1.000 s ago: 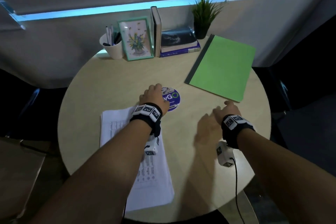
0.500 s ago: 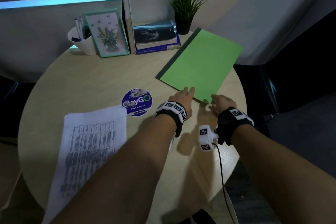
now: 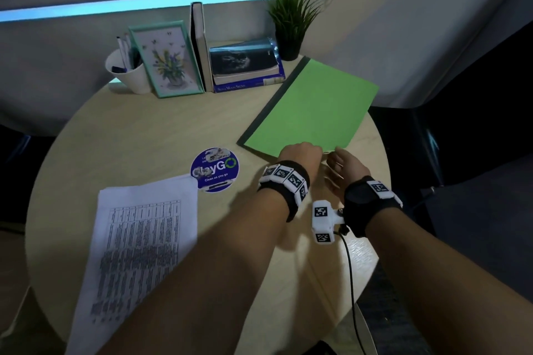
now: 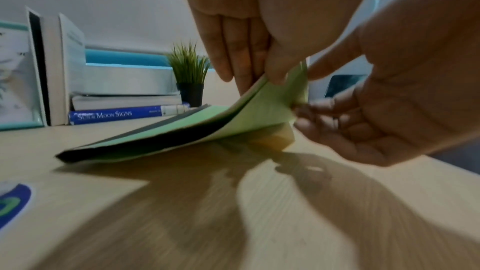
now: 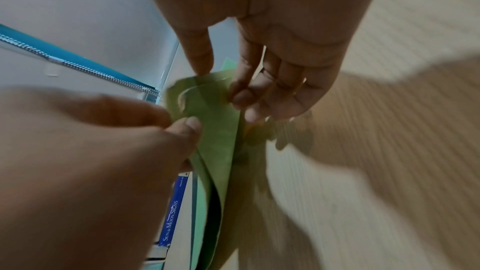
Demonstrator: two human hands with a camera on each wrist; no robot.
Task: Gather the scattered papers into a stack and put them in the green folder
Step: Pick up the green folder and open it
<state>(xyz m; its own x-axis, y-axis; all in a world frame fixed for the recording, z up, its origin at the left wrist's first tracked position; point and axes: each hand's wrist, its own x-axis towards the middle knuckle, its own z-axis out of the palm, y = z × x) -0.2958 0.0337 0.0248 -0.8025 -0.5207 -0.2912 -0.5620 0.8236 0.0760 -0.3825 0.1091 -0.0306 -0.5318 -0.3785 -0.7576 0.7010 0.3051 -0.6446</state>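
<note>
The green folder [image 3: 311, 109] lies at the back right of the round table [image 3: 144, 130], dark spine to the left. Both hands meet at its near corner. My left hand [image 3: 302, 150] pinches the top cover's corner between thumb and fingers [image 4: 259, 81] and lifts it, so the folder [image 4: 182, 130] gapes a little. My right hand [image 3: 336, 157] pinches the same corner [image 5: 221, 85] of the folder [image 5: 215, 141] from the right. The stack of printed papers [image 3: 138, 245] lies at the near left, apart from both hands, partly hidden by my left forearm.
A round blue sticker [image 3: 215, 169] sits mid-table. Along the back stand a white pen cup [image 3: 127, 75], a framed flower picture [image 3: 167, 59], an upright book [image 3: 197, 46], stacked books [image 3: 245, 69] and a small potted plant [image 3: 291, 20]. The folder's far corner overhangs the table edge.
Both hands moved from mid-table to the folder's near corner and took hold of it. The left hand left the papers. The folder's corner is now lifted.
</note>
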